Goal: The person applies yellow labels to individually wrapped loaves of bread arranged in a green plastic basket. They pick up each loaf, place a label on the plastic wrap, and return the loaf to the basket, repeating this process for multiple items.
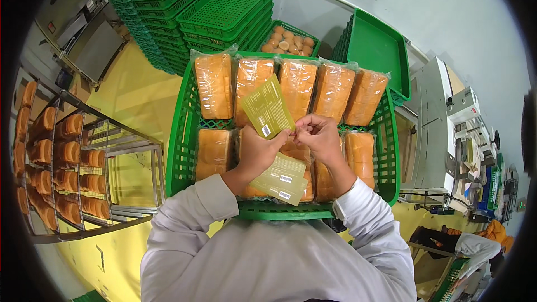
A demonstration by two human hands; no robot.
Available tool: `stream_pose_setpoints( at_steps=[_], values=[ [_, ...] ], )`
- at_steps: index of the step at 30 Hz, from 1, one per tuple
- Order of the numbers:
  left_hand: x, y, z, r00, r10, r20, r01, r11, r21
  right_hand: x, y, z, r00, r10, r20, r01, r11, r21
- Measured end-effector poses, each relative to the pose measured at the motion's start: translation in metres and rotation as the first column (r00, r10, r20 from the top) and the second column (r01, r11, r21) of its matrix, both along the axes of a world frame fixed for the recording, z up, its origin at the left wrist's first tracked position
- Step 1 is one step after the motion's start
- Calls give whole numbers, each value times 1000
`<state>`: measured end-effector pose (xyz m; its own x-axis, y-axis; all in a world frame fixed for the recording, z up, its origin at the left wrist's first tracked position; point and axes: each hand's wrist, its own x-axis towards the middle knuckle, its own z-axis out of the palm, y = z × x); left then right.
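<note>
Olive-green, the label point(268, 106) clamped in the left hand's grip point(260, 148) above the loaves point(212, 86) looks light and bendable, best held by its edges, beside the right hand point(321, 137), fingertips pinched together.

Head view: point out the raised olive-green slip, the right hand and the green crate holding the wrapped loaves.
Olive-green slip point(267, 106): head view, middle of its printed face.
Right hand point(324, 141): head view, back of the hand.
Green crate point(310, 212): head view, near rim.
</note>
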<state>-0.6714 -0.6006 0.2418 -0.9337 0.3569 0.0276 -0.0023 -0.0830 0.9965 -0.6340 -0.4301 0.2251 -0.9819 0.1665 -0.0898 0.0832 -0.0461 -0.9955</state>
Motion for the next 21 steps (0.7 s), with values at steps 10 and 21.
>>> stream_pose_setpoints(
  at_steps=[10, 21],
  values=[
    [-4, -3, -3, 997, -13, 71, 2, 987, 161, 2, 2, 9, 999, 51, -13, -53, 991, -119],
    [-6, -3, -10, 995, -8, 96, -2, 994, 106, 2, 3, 5, 998, 60, -23, -62, 990, -125]
  ],
)
